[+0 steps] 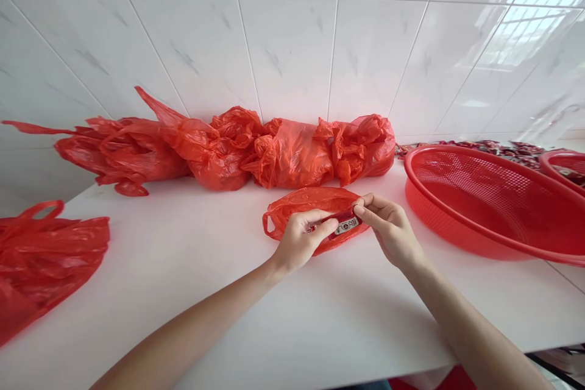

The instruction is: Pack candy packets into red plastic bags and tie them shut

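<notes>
A small red packet (343, 223) with a white label is pinched between both my hands, just above a flat red plastic bag (311, 202) lying on the white table (219, 268). My left hand (299, 242) grips the packet's left end with thumb and fingers closed. At the packet's right end, my right hand (388, 226) holds it with closed fingertips. The bag's mouth faces my hands.
A row of stuffed red plastic bags (237, 149) lies against the tiled wall. Another red bag (43, 256) sits at the left edge. A big red mesh basket (491, 201) stands at the right, with a second one (564, 164) and loose red packets (498, 149) behind it.
</notes>
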The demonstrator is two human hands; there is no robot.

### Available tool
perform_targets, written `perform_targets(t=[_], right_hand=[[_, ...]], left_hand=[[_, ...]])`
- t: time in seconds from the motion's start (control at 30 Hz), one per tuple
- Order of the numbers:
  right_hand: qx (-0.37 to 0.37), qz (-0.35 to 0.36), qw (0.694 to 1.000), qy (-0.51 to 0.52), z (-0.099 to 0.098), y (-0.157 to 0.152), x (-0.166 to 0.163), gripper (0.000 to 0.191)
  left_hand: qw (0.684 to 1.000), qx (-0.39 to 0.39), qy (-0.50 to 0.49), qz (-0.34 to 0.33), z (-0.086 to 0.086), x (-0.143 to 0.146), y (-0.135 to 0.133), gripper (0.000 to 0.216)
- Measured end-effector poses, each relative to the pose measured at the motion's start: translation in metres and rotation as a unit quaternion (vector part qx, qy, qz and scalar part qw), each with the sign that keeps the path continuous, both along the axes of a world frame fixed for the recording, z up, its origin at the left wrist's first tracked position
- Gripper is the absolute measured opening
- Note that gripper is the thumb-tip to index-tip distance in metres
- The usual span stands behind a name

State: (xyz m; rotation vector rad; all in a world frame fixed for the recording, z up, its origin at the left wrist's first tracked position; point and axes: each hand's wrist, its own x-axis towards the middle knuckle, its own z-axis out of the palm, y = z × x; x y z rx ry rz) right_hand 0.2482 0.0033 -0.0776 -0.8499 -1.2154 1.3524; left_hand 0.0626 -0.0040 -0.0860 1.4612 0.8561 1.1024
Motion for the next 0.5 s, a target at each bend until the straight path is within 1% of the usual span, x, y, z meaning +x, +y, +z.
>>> perform_targets(t=[0.03, 0.1, 0.2, 0.3, 0.43, 0.5], right_hand=[[0.012, 0.0, 1.0, -0.017, -0.0007, -0.0003, 0.0003, 0.027], [0.025, 0.012, 0.999, -0.047, -0.0011, -0.0021, -0.0006, 0.026], [0.032, 0.037, 0.996, -0.069, -0.0004, -0.0062, -0.0044, 0.027], [0.04, 0.041, 0.996, -0.064, -0.0006, -0.0089, -0.0074, 0.024], [0.046, 0.049, 0.997, -0.036, -0.0042, -0.0095, -0.0088, 0.018], [0.04, 0.06, 0.997, -0.019, -0.0061, -0.0094, -0.0093, 0.017]], left_hand=[[1.0, -0.008, -0.004, -0.01, 0.0004, 0.0, -0.0002, 0.02], [1.0, -0.018, -0.009, -0.015, 0.0009, 0.0004, -0.0009, 0.024], [1.0, -0.023, -0.014, 0.005, 0.0023, 0.0015, -0.0023, 0.025], [0.999, -0.041, -0.032, 0.016, 0.0053, 0.0021, -0.0033, 0.021], [0.991, -0.112, -0.073, 0.017, 0.0087, 0.0027, -0.0036, 0.014], [0.987, -0.133, -0.088, 0.023, 0.0094, 0.0032, -0.0035, 0.011]])
